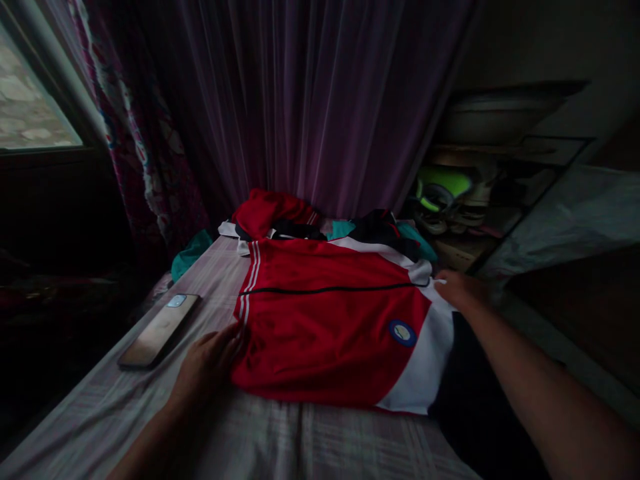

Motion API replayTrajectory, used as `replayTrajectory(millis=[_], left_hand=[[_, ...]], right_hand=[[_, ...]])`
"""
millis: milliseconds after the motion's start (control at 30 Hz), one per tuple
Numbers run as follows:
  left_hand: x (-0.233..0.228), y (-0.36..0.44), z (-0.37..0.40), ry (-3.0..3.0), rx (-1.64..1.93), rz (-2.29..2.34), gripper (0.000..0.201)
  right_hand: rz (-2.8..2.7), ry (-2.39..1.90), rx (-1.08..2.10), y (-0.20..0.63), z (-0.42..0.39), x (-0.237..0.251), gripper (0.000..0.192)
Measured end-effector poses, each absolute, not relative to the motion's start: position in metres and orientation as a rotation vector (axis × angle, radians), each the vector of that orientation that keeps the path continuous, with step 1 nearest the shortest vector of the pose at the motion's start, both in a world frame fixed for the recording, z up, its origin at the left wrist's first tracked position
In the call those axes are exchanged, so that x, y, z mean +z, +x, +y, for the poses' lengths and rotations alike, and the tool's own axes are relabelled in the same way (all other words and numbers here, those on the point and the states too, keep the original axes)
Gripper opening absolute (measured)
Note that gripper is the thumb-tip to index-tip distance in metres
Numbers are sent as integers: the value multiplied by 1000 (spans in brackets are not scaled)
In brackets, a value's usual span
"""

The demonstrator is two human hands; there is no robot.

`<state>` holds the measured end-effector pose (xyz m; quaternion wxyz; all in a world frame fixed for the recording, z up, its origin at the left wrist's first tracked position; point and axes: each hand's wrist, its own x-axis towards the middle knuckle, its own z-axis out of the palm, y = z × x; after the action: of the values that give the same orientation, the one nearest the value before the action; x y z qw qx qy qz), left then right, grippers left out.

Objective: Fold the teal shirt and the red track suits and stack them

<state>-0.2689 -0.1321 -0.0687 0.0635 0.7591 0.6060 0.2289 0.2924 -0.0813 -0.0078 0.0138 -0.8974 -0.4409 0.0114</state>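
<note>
A red, white and black track jacket (pixel 320 353) lies spread, front upward, on a checked bedcover (pixel 350 440), its hem toward the left of the view and its collar (pixel 421 272) toward the right. The black zipper (pixel 330 289), fully drawn, runs lengthwise between them. White stripes (pixel 247 300) band the hem; a round, blue-rimmed badge (pixel 403 333) marks the chest. A dark sleeve (pixel 480 393) extends from the white shoulder, partly beneath the right forearm.

The hands are well apart. The left hand (pixel 207 357) touches the near part of the hem; whether its fingers grip the fabric cannot be told. The right hand (pixel 463 292) pinches white fabric beside the collar.

A smartphone (pixel 160 332) lies on the bedcover, near the left hand. Beyond the jacket are a crumpled red garment (pixel 270 210), a dark garment (pixel 377 225) and teal cloth (pixel 342 229). A purple curtain (pixel 320 100) hangs behind, with a patterned curtain (pixel 145 153) nearer the window (pixel 33 100). At right, a rack (pixel 557 139) carries a basin (pixel 505 117) above shoes (pixel 433 223) and a lime-green article (pixel 450 179).
</note>
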Motion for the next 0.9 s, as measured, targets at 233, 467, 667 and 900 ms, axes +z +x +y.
replayTrajectory(millis=[233,467,667,900], left_hand=[[-65,-263,-135,2310,645,1783,46],[-50,-260,-120,2132,499,1892,57],[-39,-251,-116,2214,215,1971,37],[-57,-256,-115,2180,304,1922,28]], right_hand=[[-1089,-2944,10,329,-98,-44,33],[-1636,-2506,-438,256,-82,-14,44],[-2208,-1978,-207,106,-18,18,38],[-2234,-1824,144,-53,92,30,45]])
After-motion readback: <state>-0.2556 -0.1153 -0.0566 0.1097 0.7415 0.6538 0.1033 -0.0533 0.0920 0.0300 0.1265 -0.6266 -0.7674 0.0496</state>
